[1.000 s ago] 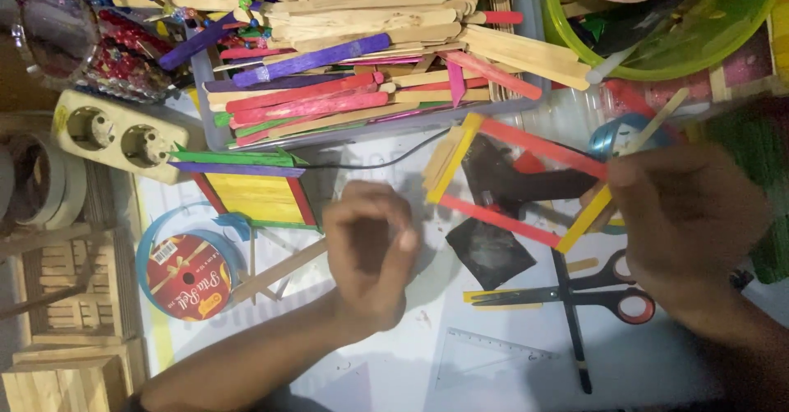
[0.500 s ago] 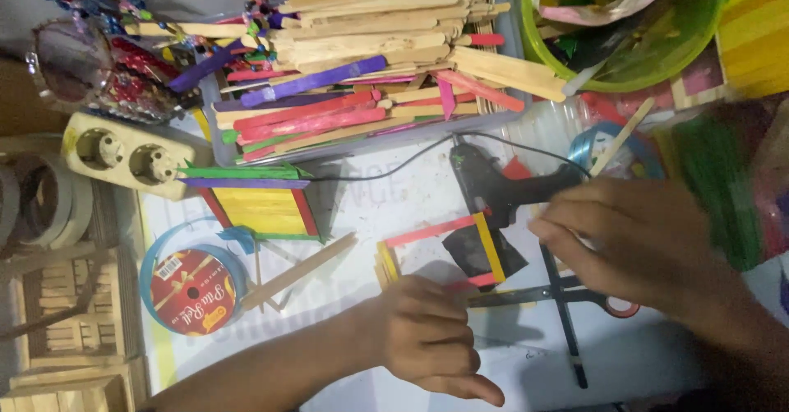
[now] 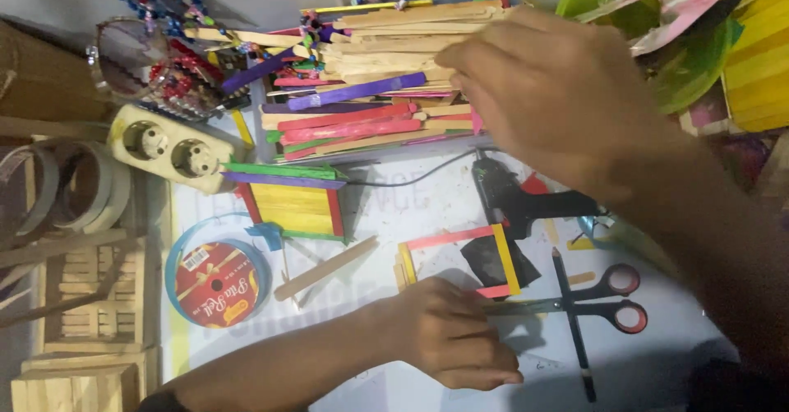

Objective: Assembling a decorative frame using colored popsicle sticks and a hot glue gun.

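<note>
head view: one small square frame of coloured craft sticks, with red, yellow and pink sides, lies near the middle of the white table. the left hand rests just near of it, fingers curled and pressing down beside the frame's near red corner; whether they pinch it i cannot tell. the right hand hovers far right over the heap of plain and coloured craft sticks, fingers bent loosely, nothing seen in them.

one pair of red-handled scissors lies right of the frame, crossed by one black pencil. one black glue gun sits just far of the frame. one blue ribbon spool and one cream double socket lie left, one yellow stick panel between them. one green bowl far right holds paper scraps. open table shows near the right edge.
</note>
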